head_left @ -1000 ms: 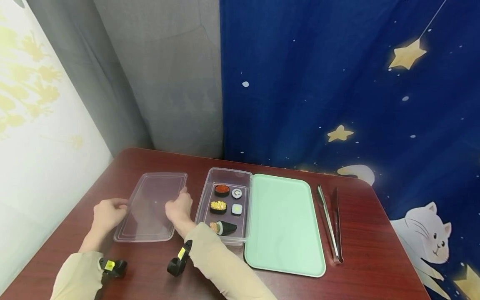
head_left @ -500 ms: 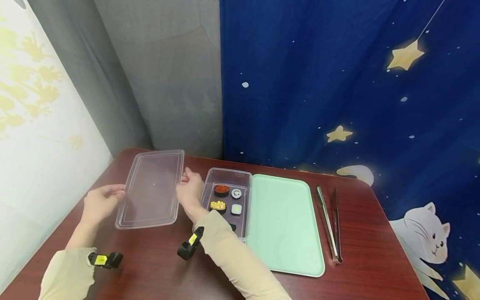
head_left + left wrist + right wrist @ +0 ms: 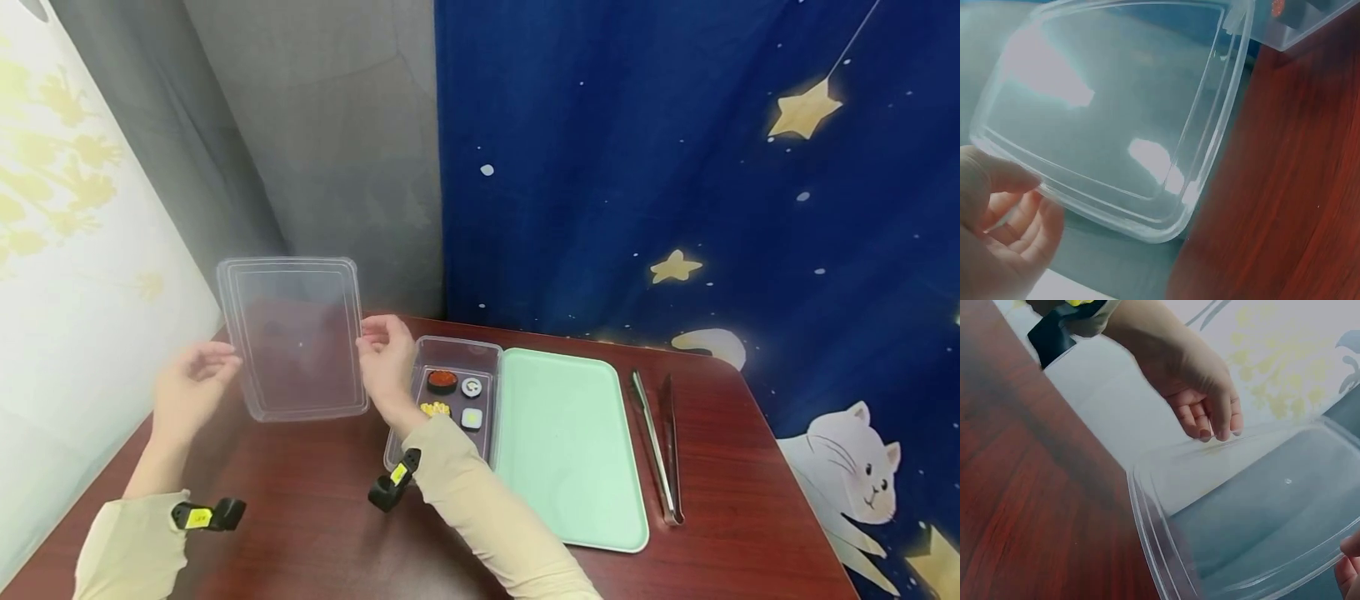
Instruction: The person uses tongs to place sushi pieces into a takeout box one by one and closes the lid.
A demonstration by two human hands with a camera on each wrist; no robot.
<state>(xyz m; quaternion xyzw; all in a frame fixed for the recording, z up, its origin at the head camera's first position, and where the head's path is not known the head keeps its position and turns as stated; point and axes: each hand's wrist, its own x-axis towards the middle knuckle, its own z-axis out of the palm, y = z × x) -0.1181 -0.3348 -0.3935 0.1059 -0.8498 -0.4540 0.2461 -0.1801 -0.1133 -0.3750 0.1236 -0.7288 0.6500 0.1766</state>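
Fingers (image 3: 1013,177) of both hands (image 3: 183,390) (image 3: 387,360) in pinches on a clear, ridged plastic lid (image 3: 302,337)

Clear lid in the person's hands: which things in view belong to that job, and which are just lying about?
In the job:
clear lid, held at opposite edges
left hand
right hand
open container, perhaps the lid's match

Apparently just lying about, touched by neither hand:
sushi pieces in the container
green tray
tongs
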